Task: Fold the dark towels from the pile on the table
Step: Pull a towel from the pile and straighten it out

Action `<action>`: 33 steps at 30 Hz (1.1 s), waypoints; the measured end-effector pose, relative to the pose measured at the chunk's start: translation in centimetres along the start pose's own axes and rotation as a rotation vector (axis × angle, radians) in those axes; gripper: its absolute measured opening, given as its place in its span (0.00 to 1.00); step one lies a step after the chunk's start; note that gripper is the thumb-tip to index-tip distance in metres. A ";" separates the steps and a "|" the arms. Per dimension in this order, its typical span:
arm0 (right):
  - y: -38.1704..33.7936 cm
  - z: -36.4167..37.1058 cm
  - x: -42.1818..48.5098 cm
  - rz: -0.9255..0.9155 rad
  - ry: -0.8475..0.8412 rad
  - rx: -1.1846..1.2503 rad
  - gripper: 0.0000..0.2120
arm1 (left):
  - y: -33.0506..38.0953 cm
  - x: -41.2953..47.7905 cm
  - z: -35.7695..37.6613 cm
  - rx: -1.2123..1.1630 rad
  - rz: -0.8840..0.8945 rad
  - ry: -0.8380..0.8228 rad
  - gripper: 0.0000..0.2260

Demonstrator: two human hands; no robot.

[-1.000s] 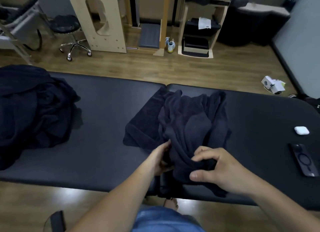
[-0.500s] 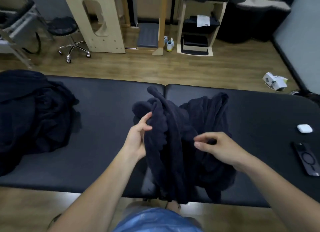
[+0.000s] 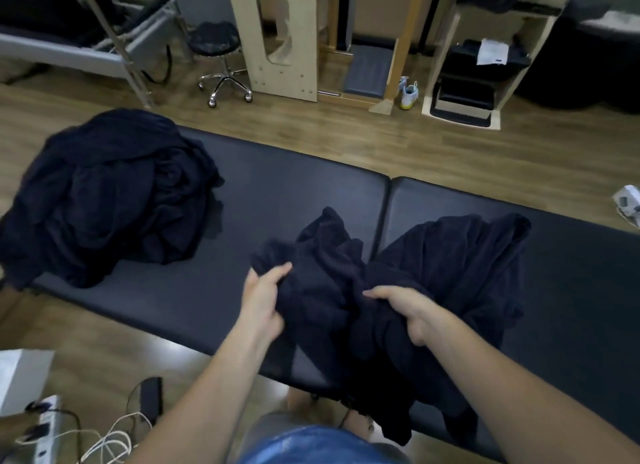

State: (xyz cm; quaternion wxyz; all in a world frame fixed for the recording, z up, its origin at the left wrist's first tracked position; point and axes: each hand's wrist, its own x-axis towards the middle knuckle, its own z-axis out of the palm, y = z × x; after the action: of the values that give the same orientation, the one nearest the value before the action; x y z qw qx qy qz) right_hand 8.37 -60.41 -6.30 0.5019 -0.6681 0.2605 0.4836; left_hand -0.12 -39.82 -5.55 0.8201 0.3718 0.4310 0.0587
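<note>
Navy terry cloth fills both grips: the left hand [image 3: 265, 299] pinches a raised fold of the dark towel [image 3: 453, 255] between thumb and fingers, and the right hand [image 3: 410, 311] is curled round a thick bunch of the same cloth, knuckles up. The two hands sit close together, just above the near edge of the counter [image 3: 294, 193]. The towel is crumpled rather than flat. Its bulk runs left to right across the seam between the counter's two black pads, one rumpled peak pointing away from the person just left of the seam and a wider lobe spreading to the right. Below the hands a long tail of it hangs down over the near edge. Well apart to the left, the pile [image 3: 104, 193] of dark towels lies heaped on the counter's far-left end. Beyond the counter, on the wooden floor, stand a black stool [image 3: 218, 44] on a chrome base, a pale wooden panel [image 3: 273, 37] with a cut-out, and a pair of light shoes [image 3: 408, 94]. A white sheet of paper [image 3: 491, 51] on a black box carries a small dark mark, too small to read. On the floor at the near left lies a white power strip [image 3: 45, 425] with cables [image 3: 114, 439]; no lettering on it can be made out.
</note>
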 end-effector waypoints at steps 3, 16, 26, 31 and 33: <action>-3.3 -1.9 -1.0 -0.034 0.047 0.319 0.16 | 5.0 -1.5 2.5 0.160 0.571 -0.101 0.09; 4.1 3.7 -3.3 -0.386 -0.022 -0.072 0.28 | -5.0 -2.8 -0.2 0.559 -0.222 -0.248 0.27; 5.9 3.1 -3.9 -0.381 -0.052 -0.112 0.23 | -6.4 -2.2 -1.2 0.205 -0.289 -0.178 0.21; 5.5 3.5 -3.8 -0.333 0.026 0.074 0.12 | -6.1 -2.0 -1.0 0.014 -0.344 -0.193 0.24; 5.0 3.8 -4.2 -0.367 0.054 0.102 0.04 | -6.0 -2.1 -1.2 -0.009 -0.363 -0.227 0.22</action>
State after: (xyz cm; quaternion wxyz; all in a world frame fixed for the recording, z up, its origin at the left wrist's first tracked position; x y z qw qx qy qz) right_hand 1.07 -59.31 -4.71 0.6079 -0.6907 0.1718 0.3519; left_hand -3.67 -44.31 -8.54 0.8622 0.2886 0.3955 -0.1302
